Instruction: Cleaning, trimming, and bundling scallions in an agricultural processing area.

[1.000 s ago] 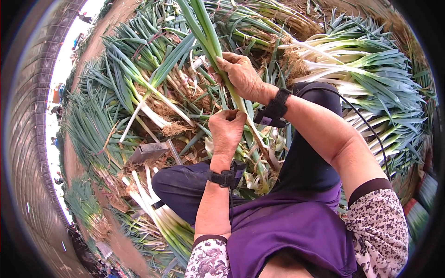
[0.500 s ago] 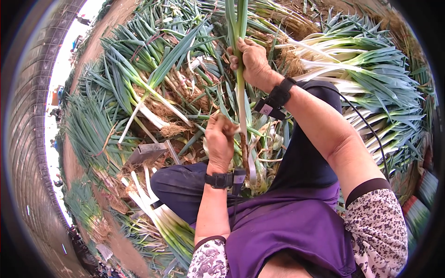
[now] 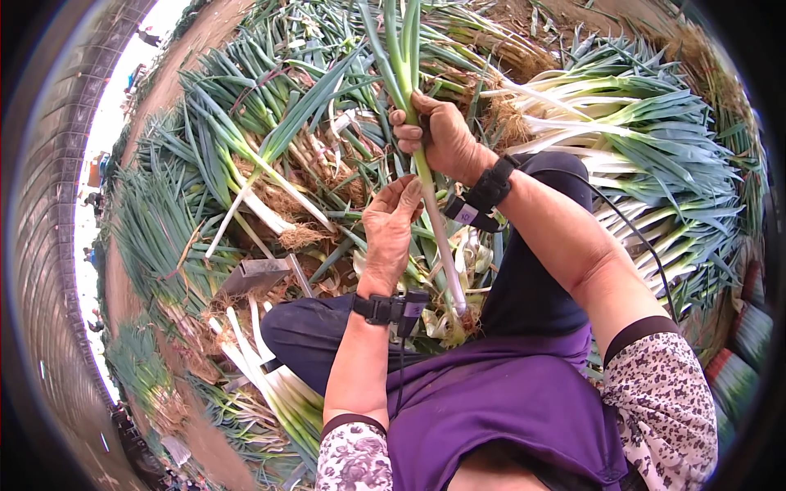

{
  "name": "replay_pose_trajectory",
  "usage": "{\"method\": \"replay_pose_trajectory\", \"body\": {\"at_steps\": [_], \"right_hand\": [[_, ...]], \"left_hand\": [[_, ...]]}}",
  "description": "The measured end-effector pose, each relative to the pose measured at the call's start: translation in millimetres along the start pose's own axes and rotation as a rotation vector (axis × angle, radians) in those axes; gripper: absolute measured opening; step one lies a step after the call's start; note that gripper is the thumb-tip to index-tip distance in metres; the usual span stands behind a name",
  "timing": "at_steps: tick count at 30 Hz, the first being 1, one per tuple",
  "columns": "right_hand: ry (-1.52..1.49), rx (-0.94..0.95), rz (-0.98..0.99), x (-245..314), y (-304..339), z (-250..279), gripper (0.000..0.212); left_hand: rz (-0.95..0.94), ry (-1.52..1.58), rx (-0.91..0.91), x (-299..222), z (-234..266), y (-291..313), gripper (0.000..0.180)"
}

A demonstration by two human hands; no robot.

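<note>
A long green onion [image 3: 440,237] slants down in front of me, green leaves at the top, a white shank, and roots at the lower end. My right hand [image 3: 446,139] is wrapped round its stalk just under the leaves. Below it, my left hand [image 3: 391,225] pinches at the left side of the same stalk with thumb and fingers; whether it grips the outer layer or the whole stalk is hidden. Pale stripped leaves [image 3: 471,258] lie behind the shank.
Trimmed green onions with white shanks [image 3: 655,139] are piled at the right. Untrimmed ones with brown roots [image 3: 246,90] heap up ahead and left. A metal piece [image 3: 255,277] stands by my left knee, near a banded bundle [image 3: 282,401]. A black cable [image 3: 634,217] runs along my right arm.
The onion's lower end has swung right, and its shank now looks cleaner, without the brown strip. My left hand has moved up the stalk; my right hand has come slightly down.
</note>
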State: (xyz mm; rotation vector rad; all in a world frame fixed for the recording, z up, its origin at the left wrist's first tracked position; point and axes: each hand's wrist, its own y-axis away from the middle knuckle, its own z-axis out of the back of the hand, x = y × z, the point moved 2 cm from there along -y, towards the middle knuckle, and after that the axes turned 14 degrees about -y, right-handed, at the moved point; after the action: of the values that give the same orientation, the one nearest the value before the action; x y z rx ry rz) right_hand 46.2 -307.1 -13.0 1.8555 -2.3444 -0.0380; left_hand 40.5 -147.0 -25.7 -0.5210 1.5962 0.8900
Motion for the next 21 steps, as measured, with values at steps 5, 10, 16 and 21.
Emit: {"method": "replay_pose_trajectory", "body": {"at_steps": [5,10,16,21], "right_hand": [[0.061,-0.041,0.047,5.4,1.1,-2.9,0.021],[0.141,-0.158,0.17,23.7,-5.7,0.6,0.02],[0.189,-0.373,0.501,59.0,-8.9,0.6,0.03],[0.239,-0.562,0.661,73.4,-2.9,18.5,0.023]], "left_hand": [[0.108,0.423,0.008,17.0,-1.7,-4.4,0.01],[0.313,1.036,0.085,48.1,19.7,-2.7,0.015],[0.303,0.07,-0.011,69.3,23.5,48.2,0.019],[-0.338,-0.837,0.083,54.7,12.8,72.3,0.024]]}}
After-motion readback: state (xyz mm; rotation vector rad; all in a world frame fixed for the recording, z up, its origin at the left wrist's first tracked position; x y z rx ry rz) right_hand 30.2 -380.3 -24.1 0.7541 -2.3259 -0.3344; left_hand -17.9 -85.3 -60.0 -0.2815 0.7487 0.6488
